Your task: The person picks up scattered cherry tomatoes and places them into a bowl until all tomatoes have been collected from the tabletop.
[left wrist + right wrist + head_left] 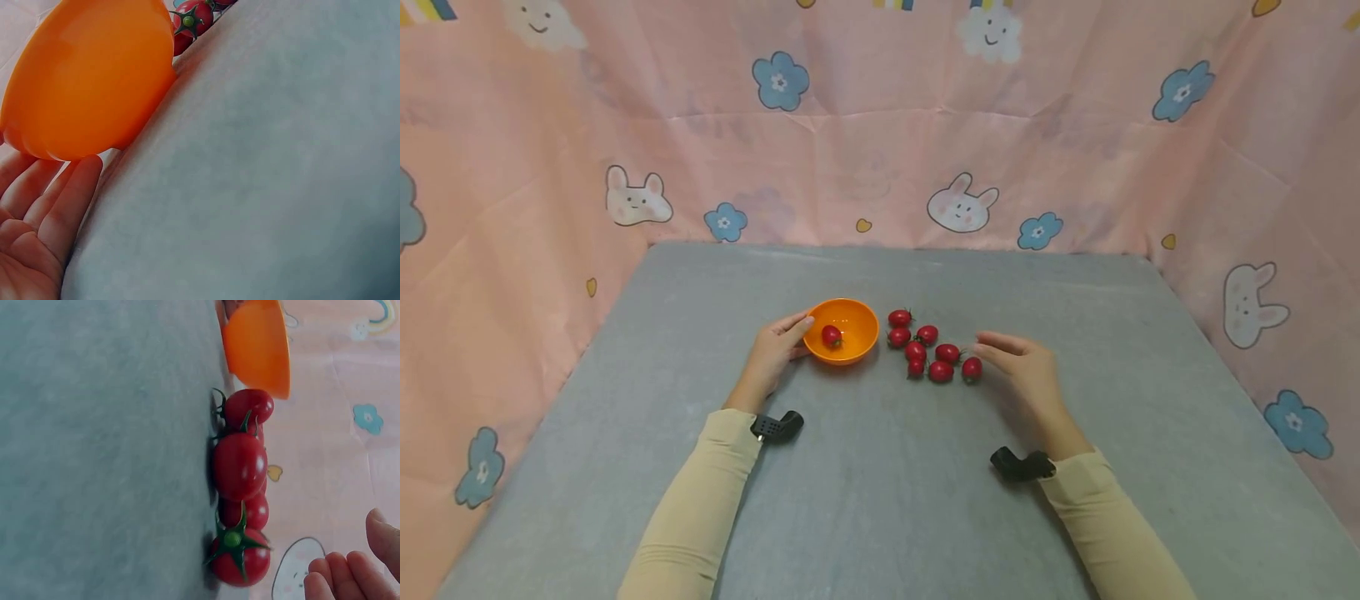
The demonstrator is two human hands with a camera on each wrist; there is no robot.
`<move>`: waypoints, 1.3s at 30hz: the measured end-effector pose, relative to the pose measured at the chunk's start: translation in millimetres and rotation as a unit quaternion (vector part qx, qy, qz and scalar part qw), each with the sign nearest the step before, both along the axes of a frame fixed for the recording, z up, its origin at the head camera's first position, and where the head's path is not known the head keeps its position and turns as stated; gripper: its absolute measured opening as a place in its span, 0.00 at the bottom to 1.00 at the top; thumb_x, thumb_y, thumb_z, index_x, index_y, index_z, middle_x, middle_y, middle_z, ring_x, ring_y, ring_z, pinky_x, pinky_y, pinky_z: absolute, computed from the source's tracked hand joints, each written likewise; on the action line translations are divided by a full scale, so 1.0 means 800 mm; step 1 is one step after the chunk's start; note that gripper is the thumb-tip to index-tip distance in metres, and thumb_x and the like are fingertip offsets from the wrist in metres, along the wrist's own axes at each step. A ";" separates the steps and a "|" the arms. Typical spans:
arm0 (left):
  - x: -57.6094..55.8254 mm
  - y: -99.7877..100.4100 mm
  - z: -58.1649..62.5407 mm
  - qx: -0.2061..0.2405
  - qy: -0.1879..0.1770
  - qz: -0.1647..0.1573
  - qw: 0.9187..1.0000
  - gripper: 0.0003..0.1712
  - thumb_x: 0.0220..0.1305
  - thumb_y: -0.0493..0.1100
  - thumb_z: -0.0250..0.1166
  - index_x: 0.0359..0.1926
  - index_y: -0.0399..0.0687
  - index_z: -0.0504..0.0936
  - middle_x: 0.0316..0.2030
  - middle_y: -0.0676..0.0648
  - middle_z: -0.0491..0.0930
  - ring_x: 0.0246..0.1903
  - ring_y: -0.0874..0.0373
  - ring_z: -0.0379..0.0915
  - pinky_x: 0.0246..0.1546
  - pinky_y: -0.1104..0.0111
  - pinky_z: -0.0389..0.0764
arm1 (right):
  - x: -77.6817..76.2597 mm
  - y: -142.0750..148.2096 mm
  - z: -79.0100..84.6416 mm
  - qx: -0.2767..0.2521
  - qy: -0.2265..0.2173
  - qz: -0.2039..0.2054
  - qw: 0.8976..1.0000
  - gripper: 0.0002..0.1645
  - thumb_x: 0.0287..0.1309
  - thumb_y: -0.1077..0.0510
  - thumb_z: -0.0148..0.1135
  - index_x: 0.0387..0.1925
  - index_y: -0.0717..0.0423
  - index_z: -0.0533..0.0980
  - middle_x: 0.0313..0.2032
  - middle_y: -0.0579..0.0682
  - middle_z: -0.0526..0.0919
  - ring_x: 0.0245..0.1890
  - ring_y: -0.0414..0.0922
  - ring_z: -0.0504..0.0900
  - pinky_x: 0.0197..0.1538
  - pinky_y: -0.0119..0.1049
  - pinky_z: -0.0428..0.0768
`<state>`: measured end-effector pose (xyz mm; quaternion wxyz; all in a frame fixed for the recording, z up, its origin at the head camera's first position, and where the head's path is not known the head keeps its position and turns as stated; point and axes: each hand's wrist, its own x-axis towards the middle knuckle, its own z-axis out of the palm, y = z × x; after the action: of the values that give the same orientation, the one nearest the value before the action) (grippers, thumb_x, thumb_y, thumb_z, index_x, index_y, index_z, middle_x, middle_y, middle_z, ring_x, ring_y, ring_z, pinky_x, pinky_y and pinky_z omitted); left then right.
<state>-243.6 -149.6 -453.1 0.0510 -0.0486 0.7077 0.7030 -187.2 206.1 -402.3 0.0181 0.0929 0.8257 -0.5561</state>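
An orange bowl (859,333) stands on the table with one cherry tomato (831,336) inside. The left hand (772,350) holds the bowl at its left side, thumb on the rim and fingers (69,200) under the outer wall. To the right of the bowl lies a loose group of several red cherry tomatoes (941,372), some with green stems. The right hand (1026,371) hovers just right of the group, nearest the rightmost tomato (972,370). Its fingers (340,575) and thumb are apart, with nothing between them.
A grey table (865,500) extends around the bowl and tomatoes. Behind it and at both sides hangs a pink curtain (865,150) printed with rabbits, clouds and flowers. Each wrist carries a black camera mount (1022,465).
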 end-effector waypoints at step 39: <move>-0.001 -0.002 0.001 -0.010 -0.006 -0.003 1.000 0.27 0.72 0.51 0.60 0.66 0.44 0.75 0.66 0.44 0.75 0.55 0.56 0.76 0.45 0.74 0.84 | -0.002 0.010 -0.025 -0.027 -0.058 0.024 0.998 0.35 0.57 0.50 0.72 0.63 0.60 0.75 0.59 0.51 0.82 0.46 0.24 0.77 0.45 0.16 0.78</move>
<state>-244.2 -151.4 -452.7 0.0570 -0.0516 0.7144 0.6955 -189.1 213.8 -422.5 0.0819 0.1044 0.8102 -0.5710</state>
